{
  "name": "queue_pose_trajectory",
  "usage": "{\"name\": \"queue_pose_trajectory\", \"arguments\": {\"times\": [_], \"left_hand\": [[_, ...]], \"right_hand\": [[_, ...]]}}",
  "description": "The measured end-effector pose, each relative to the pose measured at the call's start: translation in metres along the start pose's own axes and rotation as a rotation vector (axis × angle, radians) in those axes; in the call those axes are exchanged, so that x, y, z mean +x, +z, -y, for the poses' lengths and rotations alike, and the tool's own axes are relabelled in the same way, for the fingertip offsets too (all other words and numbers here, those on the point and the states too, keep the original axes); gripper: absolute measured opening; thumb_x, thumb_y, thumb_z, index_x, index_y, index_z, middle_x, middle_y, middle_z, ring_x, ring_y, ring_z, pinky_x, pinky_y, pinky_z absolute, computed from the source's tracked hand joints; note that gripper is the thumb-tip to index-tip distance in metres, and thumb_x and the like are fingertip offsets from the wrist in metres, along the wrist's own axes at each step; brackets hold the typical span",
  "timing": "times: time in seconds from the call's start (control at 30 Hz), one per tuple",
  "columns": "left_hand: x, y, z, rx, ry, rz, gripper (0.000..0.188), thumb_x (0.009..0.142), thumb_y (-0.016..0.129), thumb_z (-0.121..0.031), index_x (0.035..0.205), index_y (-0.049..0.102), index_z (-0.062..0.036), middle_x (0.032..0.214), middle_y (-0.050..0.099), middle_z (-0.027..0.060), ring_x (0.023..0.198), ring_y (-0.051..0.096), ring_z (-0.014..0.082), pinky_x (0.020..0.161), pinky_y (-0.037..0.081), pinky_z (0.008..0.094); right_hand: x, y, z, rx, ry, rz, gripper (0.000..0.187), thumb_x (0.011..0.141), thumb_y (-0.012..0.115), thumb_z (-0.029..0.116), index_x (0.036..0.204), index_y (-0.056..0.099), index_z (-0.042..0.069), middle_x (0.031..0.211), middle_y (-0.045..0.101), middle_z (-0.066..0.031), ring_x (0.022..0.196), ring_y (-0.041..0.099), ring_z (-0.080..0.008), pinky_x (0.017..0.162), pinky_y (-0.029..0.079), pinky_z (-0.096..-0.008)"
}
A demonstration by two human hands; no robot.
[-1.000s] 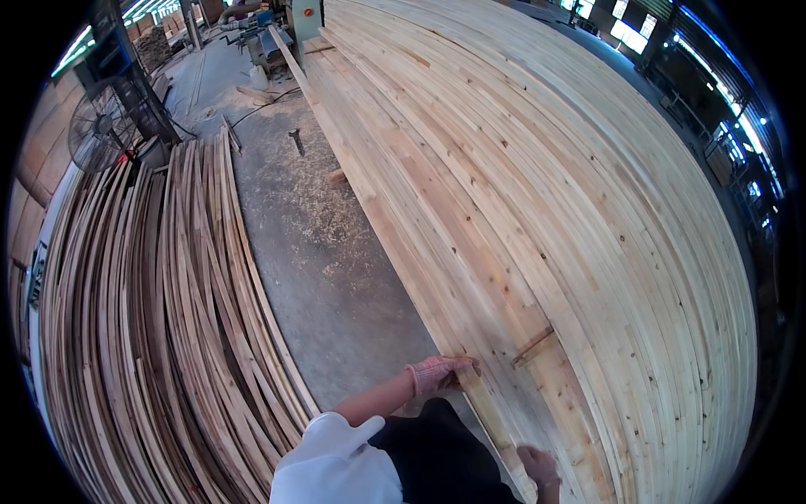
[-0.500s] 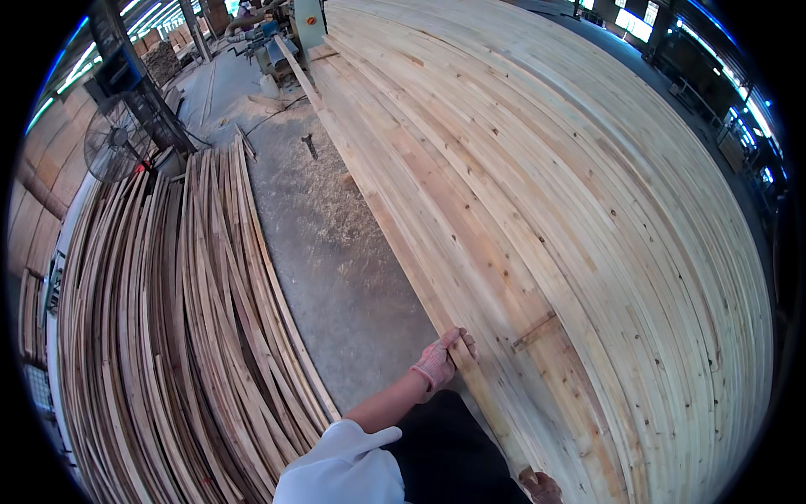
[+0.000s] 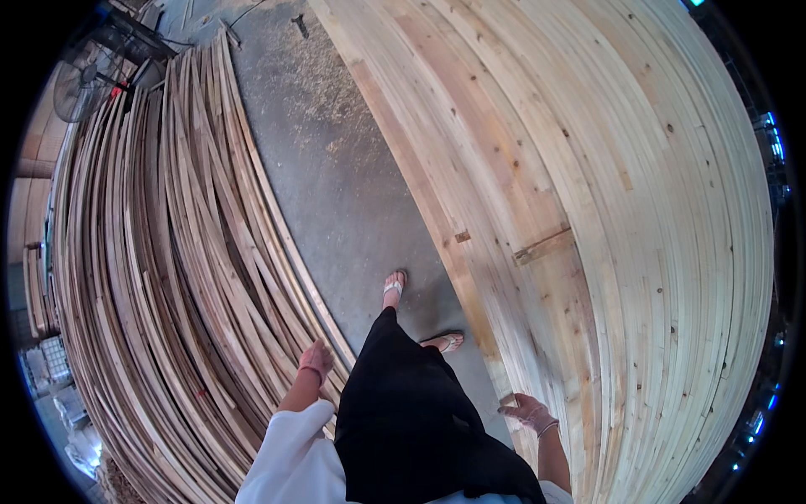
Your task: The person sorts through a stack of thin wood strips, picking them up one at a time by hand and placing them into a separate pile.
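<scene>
My left hand, in a pinkish glove, hangs loosely beside my leg, above the right edge of a pile of rough wooden strips. Its fingers are slightly bent, and I see nothing in it. My right hand, gloved as well, is at the left edge of a broad stack of pale boards. Its thumb and fingers bend around the end of a wooden board at that edge; the fingertips are partly hidden. A short cross-joint shows on the stack's top, ahead of the right hand.
Grey concrete floor runs between the strip pile and the board stack, with sawdust scattered further ahead. A dark tool-like piece lies there. A standing fan is at the far left. My sandalled feet are on the floor strip.
My left hand has let go of the board edge and swung left over the strip pile. The view has tilted downward, bringing my feet into sight. My right hand is now more fully visible.
</scene>
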State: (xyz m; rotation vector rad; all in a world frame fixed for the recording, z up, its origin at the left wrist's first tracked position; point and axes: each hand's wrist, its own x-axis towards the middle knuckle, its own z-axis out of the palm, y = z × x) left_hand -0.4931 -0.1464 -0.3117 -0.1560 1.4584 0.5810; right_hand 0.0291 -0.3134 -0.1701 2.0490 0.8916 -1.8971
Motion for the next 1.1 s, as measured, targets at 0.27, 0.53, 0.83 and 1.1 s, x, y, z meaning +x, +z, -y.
{"name": "queue_pose_trajectory", "arguments": {"times": [0.27,0.53,0.83,1.1], "left_hand": [[-0.013,-0.091,0.009,-0.357,-0.096,-0.068,0.036,0.091,0.045,-0.028,0.059,0.034,-0.0174,0.053,0.029,0.0017,0.049,0.033,0.0205,0.046,0.024,0.0382],[0.034,0.013,-0.21,-0.262,0.255,0.417,0.021,0.09,0.054,-0.024,0.072,0.046,-0.0171,0.066,0.04,-0.0016,0.055,0.041,0.0149,0.051,0.036,0.0295],[0.063,0.143,-0.373,-0.195,0.308,0.369,0.029,0.086,0.067,-0.024,0.11,0.056,-0.0116,0.094,0.064,0.0072,0.077,0.062,0.0208,0.076,0.053,0.036],[0.088,0.146,-0.542,-0.186,0.342,0.185,0.028,0.091,0.059,-0.027,0.112,0.055,-0.0102,0.104,0.064,0.0124,0.088,0.062,0.0287,0.083,0.05,0.0437]], "right_hand": [[0.103,-0.01,0.05,0.56,-0.055,-0.287,0.058,0.082,0.063,0.058,0.097,0.063,0.002,0.075,0.055,0.0011,0.068,0.049,-0.0116,0.065,0.042,-0.0285],[0.268,-0.078,0.189,0.621,-0.202,-0.515,0.059,0.088,0.048,0.064,0.094,0.067,0.008,0.076,0.063,-0.0006,0.065,0.053,-0.0116,0.058,0.04,-0.0278],[0.208,-0.123,0.459,-0.035,-0.563,-1.161,0.047,0.087,0.061,0.043,0.118,0.059,0.008,0.11,0.065,-0.0161,0.101,0.062,-0.0332,0.089,0.047,-0.0413],[0.233,-0.215,0.643,-0.019,-0.693,-1.282,0.05,0.081,0.068,0.037,0.121,0.057,0.01,0.113,0.064,-0.0163,0.103,0.06,-0.0346,0.09,0.047,-0.0431]]}}
